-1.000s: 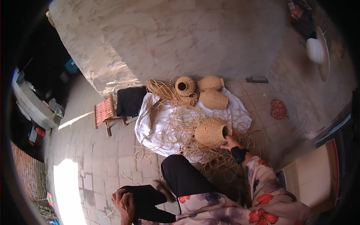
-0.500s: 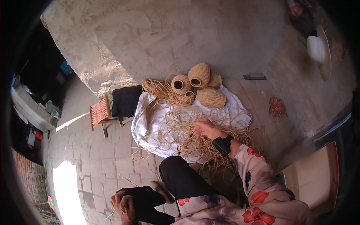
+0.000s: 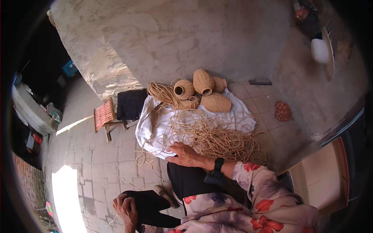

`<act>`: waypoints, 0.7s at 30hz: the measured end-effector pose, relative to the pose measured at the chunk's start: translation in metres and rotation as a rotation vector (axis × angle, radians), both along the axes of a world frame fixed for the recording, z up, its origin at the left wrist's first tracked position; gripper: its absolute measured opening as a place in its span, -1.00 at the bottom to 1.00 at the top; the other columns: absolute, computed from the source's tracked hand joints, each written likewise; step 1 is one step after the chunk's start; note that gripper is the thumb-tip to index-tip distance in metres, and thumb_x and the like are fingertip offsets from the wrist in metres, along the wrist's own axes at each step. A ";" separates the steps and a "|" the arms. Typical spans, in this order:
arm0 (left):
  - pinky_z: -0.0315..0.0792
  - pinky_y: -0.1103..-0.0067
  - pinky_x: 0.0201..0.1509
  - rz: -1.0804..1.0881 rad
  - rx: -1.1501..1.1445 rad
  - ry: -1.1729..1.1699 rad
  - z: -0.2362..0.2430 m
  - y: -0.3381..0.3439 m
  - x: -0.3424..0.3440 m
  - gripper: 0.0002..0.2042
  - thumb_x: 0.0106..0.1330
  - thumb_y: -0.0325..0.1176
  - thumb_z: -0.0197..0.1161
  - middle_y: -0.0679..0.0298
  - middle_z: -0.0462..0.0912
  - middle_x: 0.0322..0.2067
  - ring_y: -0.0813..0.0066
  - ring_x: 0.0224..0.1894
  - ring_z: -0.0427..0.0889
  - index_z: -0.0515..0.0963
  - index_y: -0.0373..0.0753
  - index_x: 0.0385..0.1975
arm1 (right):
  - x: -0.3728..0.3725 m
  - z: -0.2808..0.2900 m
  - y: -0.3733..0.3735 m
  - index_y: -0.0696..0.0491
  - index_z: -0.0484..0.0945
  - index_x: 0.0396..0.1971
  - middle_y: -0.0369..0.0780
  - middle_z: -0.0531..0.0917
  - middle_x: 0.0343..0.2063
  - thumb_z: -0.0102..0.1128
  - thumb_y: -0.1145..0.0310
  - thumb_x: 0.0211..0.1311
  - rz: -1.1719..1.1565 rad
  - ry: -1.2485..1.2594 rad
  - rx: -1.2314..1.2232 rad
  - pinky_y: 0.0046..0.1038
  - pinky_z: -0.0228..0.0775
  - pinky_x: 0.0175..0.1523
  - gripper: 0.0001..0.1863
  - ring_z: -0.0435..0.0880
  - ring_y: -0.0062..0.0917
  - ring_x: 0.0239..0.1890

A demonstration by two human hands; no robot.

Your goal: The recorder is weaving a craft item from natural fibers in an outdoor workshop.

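Observation:
My right hand (image 3: 185,155), with a dark band on its wrist, is over my right knee at the near edge of a white cloth (image 3: 146,134). Its fingers are apart, and I see nothing in them. Just beyond and to the right of it lies a loose tangle of thin tan cords (image 3: 223,141), spread across the cloth. My left hand (image 3: 126,209) rests on my left knee with its fingers draped over the black trousers (image 3: 149,202). A thin pale strand (image 3: 112,220) shows beside it; whether the hand touches it I cannot tell.
Several woven, jar-shaped baskets (image 3: 216,102) and a coil of tan cord (image 3: 167,95) lie by the wall. At left stand a low stool with a pink woven seat (image 3: 104,113) and a black cloth (image 3: 131,105). An open cardboard box (image 3: 322,174) is at my right.
My right hand has moved left and toward me, off the cord tangle to above my knee. The left hand stays on its knee. The view has shifted slightly.

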State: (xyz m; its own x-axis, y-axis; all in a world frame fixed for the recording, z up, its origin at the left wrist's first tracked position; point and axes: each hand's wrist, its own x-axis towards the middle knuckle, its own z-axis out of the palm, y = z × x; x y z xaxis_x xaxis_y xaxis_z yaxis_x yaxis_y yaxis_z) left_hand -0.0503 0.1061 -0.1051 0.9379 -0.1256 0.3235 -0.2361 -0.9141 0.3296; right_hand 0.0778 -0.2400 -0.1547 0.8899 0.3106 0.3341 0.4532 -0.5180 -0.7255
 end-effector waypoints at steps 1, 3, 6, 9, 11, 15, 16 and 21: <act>0.23 0.29 0.06 0.005 -0.003 -0.038 0.000 0.000 -0.001 -0.96 0.12 -0.47 0.24 0.22 0.56 -0.20 0.16 -0.07 0.44 0.59 -0.18 -0.44 | -0.004 -0.002 0.008 0.09 0.55 -0.18 -0.07 0.53 -0.27 0.23 0.08 0.17 0.039 0.037 -0.089 -0.14 0.39 -0.07 -0.61 0.53 -0.11 -0.15; 0.23 0.29 0.03 0.013 -0.009 -0.080 -0.002 0.004 -0.005 -0.97 0.12 -0.46 0.25 0.26 0.56 -0.22 0.19 -0.09 0.44 0.59 -0.17 -0.46 | -0.018 -0.010 0.025 0.10 0.56 -0.21 -0.08 0.53 -0.20 0.22 0.05 0.13 0.085 0.097 -0.354 0.03 0.31 0.00 -0.59 0.48 -0.16 -0.03; 0.23 0.26 0.10 0.018 -0.029 -0.025 -0.006 0.014 -0.011 -0.89 0.10 -0.44 0.27 0.18 0.54 -0.13 0.14 -0.03 0.44 0.59 -0.18 -0.36 | -0.030 -0.015 0.028 0.10 0.56 -0.19 -0.07 0.50 -0.13 0.21 0.07 0.13 0.113 -0.093 -0.602 0.12 0.22 0.05 -0.59 0.43 -0.17 0.03; 0.20 0.20 0.20 0.156 -0.071 -0.089 -0.021 0.027 -0.018 -0.72 0.15 -0.31 0.29 0.05 0.46 0.01 0.03 0.09 0.40 0.55 -0.20 -0.14 | -0.033 -0.015 0.023 0.10 0.54 -0.10 -0.02 0.46 -0.05 0.24 0.06 0.11 0.020 -0.022 -0.537 0.15 0.20 0.07 -0.53 0.41 -0.12 0.07; 0.16 0.14 0.29 0.279 -0.142 -0.049 -0.034 0.041 -0.020 -0.52 0.22 -0.12 0.27 -0.05 0.36 0.13 -0.07 0.21 0.31 0.45 -0.23 0.08 | -0.042 -0.017 0.020 0.10 0.49 0.01 0.02 0.42 0.04 0.26 0.05 0.10 -0.139 -0.024 -0.464 0.21 0.21 0.06 -0.45 0.35 -0.08 0.15; 0.14 0.16 0.34 0.244 -0.261 0.181 -0.035 0.056 -0.023 -0.38 0.26 0.02 0.24 -0.07 0.33 0.17 -0.10 0.27 0.26 0.33 -0.23 0.23 | -0.051 -0.009 0.014 0.08 0.45 0.07 0.01 0.40 0.06 0.25 0.06 0.10 -0.183 0.088 -0.464 0.18 0.26 0.04 -0.42 0.32 -0.08 0.19; 0.14 0.16 0.34 0.245 -0.260 0.180 -0.035 0.055 -0.026 -0.38 0.26 0.02 0.24 -0.07 0.33 0.17 -0.10 0.27 0.26 0.33 -0.23 0.23 | -0.050 -0.010 0.011 0.08 0.45 0.07 0.01 0.40 0.06 0.25 0.06 0.10 -0.183 0.087 -0.463 0.18 0.26 0.04 -0.42 0.32 -0.08 0.19; 0.14 0.16 0.33 0.259 -0.244 0.137 -0.035 0.051 -0.027 -0.36 0.21 0.00 0.28 -0.10 0.33 0.17 -0.12 0.26 0.26 0.34 -0.20 0.23 | -0.045 -0.011 0.008 0.05 0.49 0.03 -0.04 0.45 -0.01 0.23 0.07 0.10 -0.237 0.124 -0.482 0.11 0.28 0.04 -0.47 0.38 -0.13 0.13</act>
